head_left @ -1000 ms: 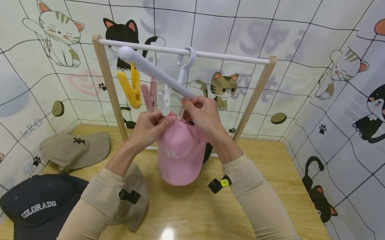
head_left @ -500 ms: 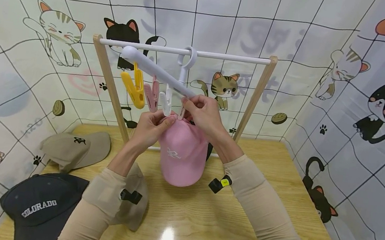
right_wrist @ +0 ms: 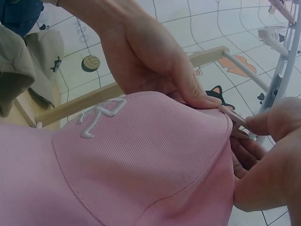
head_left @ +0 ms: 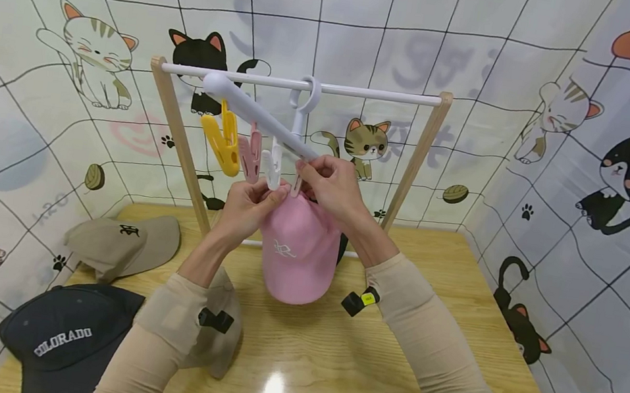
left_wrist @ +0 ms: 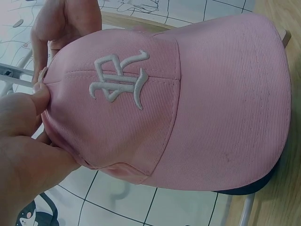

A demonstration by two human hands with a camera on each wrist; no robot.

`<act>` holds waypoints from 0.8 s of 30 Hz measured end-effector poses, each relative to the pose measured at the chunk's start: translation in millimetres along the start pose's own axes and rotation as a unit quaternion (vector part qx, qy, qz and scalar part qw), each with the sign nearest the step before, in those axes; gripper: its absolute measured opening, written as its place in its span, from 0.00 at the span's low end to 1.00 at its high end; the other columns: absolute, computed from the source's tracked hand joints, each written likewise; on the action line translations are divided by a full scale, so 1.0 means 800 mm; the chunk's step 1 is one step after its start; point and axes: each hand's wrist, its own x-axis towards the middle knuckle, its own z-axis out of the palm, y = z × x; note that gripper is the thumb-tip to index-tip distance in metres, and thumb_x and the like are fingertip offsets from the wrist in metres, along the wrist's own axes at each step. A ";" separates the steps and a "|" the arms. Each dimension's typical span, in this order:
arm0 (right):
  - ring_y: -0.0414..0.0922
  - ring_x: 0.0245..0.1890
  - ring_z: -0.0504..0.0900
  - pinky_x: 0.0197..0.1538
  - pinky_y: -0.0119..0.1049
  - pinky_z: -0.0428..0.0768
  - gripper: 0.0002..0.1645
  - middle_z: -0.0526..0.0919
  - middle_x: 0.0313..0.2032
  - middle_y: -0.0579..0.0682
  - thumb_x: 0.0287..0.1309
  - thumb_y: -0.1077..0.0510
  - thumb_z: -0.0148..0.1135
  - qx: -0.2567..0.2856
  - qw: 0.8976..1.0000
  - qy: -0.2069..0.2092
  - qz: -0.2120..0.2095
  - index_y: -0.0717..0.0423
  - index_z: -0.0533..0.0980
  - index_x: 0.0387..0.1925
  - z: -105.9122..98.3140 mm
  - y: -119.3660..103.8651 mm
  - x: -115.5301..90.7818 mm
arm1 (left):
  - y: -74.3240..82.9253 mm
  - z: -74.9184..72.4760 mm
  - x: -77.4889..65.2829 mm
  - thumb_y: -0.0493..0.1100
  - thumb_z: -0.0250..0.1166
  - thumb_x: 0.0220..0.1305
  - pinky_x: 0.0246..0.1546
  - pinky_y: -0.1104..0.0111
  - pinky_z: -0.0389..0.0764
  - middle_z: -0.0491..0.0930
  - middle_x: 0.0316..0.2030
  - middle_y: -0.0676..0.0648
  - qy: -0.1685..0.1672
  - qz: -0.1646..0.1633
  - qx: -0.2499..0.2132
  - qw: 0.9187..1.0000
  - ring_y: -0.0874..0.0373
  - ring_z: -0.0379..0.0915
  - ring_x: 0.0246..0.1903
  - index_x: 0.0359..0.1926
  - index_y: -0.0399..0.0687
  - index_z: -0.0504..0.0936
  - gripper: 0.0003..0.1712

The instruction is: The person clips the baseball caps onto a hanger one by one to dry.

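Observation:
A pink baseball cap (head_left: pixel 300 254) with a white embroidered emblem hangs brim down under the white hanger (head_left: pixel 260 116). My left hand (head_left: pixel 244 208) pinches the top of its crown between thumb and fingers. Just right of it, my right hand (head_left: pixel 335 188) pinches a pale pink clip (head_left: pixel 296 186) whose lower end meets the crown; the right wrist view shows the clip (right_wrist: pixel 234 117) at the fabric's edge. Along the hanger dangle a yellow clip (head_left: pixel 223 144), a pink clip (head_left: pixel 251 155) and a white clip (head_left: pixel 273 164). The right hand's other fingers are partly hidden behind the cap.
A rack with wooden legs (head_left: pixel 415 163) and a white rod (head_left: pixel 376 94) carries the hanger. Behind the pink cap shows part of a dark cap (left_wrist: pixel 249 188). On the table (head_left: pixel 363 375), to the left, lie a beige cap (head_left: pixel 124 241), a navy cap (head_left: pixel 69 337) and another beige cap (head_left: pixel 220 330).
The pink cap has shifted slightly right, and the hanger's near end with its clips has swung a little to the right. Both hands keep their grips.

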 end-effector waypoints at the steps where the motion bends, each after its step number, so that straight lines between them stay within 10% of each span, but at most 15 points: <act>1: 0.42 0.27 0.85 0.35 0.32 0.85 0.15 0.86 0.29 0.50 0.68 0.50 0.68 -0.001 1.000 0.000 0.000 0.59 0.83 0.38 0.000 0.000 0.000 | 0.000 0.000 0.001 0.48 0.68 0.72 0.27 0.76 0.79 0.88 0.31 0.57 0.000 0.002 -0.001 1.000 0.68 0.77 0.29 0.53 0.38 0.86 0.19; 24: 0.42 0.32 0.83 0.38 0.31 0.83 0.19 0.86 0.33 0.50 0.64 0.45 0.72 -0.023 1.000 -0.005 0.014 0.58 0.84 0.41 -0.005 0.003 0.000 | 0.000 0.001 0.004 0.49 0.67 0.72 0.24 0.76 0.76 0.84 0.27 0.57 -0.007 0.001 0.000 1.000 0.68 0.74 0.26 0.53 0.38 0.85 0.19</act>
